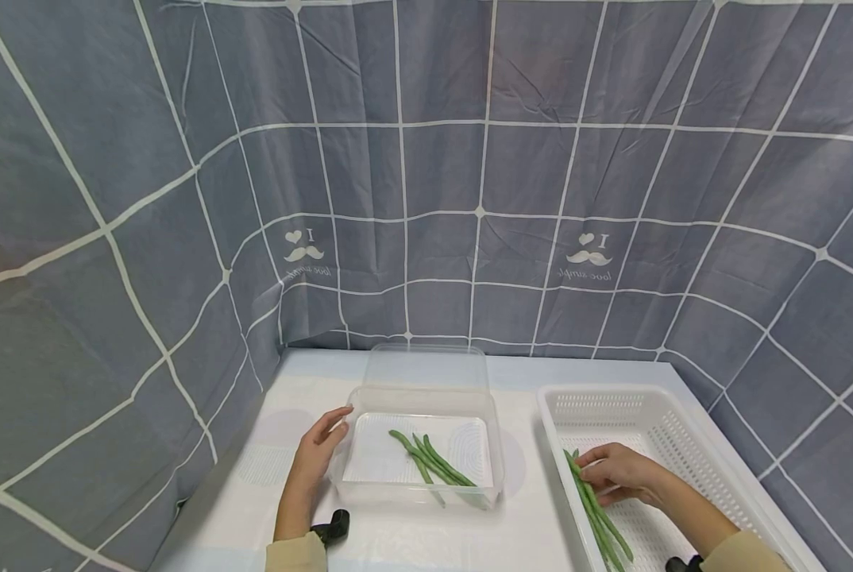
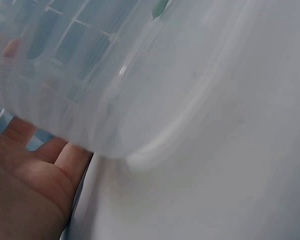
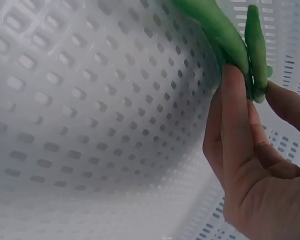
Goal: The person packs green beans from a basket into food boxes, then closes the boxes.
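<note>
Head view shows us slim green beans (image 1: 434, 461) in a clear box (image 1: 499, 449), lying aslant on its floor and crossing near one end. A second bunch (image 1: 589, 500), just as long and green, is at the left side of a white basket (image 1: 591, 389); we cannot tell whether it touches the wall. Our right hand (image 1: 623, 474) pinches this bunch near its far end. Our left hand (image 1: 319, 449) is at the box's left side, fingers loosely extended and not clamped. Behind the box lies a clear lid (image 1: 426, 367), on the white table (image 1: 526, 524).

Left wrist view gives us the box wall close up, cloudy and rounded at the corner, with fingers partly behind it and a fingertip showing through. One green tip shows at the top edge; the basket is outside this view.

Right wrist view lets us see the grip that the head view half hides: thumb and fingers close on the bunch, one smooth bean end curving up, paler at its lower tip. Rows of small holes pierce the basket around it.
</note>
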`<state>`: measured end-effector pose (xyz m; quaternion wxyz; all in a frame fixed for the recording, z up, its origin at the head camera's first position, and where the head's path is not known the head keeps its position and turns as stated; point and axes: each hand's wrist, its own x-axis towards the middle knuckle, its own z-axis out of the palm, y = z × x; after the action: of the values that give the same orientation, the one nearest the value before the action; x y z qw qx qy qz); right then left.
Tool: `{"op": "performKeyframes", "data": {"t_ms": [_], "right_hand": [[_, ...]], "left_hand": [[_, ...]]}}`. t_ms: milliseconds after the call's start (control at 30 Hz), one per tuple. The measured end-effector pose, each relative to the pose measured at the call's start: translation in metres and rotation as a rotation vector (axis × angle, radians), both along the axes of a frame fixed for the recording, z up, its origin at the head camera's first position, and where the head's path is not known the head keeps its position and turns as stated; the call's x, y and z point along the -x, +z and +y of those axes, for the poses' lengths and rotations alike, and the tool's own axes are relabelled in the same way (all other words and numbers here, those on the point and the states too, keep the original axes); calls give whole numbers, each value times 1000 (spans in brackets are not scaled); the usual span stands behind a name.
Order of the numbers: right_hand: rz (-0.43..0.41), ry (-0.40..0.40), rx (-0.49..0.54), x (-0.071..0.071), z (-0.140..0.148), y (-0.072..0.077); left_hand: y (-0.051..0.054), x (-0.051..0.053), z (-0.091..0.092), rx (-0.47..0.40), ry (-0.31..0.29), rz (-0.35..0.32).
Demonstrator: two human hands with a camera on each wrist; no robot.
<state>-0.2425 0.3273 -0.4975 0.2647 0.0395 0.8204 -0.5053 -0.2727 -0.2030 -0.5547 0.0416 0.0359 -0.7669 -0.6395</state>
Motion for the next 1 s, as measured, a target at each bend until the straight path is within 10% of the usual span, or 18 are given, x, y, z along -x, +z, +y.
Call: {"op": "performKeyframes", "data": {"t_ms": [1000], "right_hand": [[22, 58, 72, -3, 0, 21]], "left_hand": [[-2, 2, 1, 8, 2, 3]]}}
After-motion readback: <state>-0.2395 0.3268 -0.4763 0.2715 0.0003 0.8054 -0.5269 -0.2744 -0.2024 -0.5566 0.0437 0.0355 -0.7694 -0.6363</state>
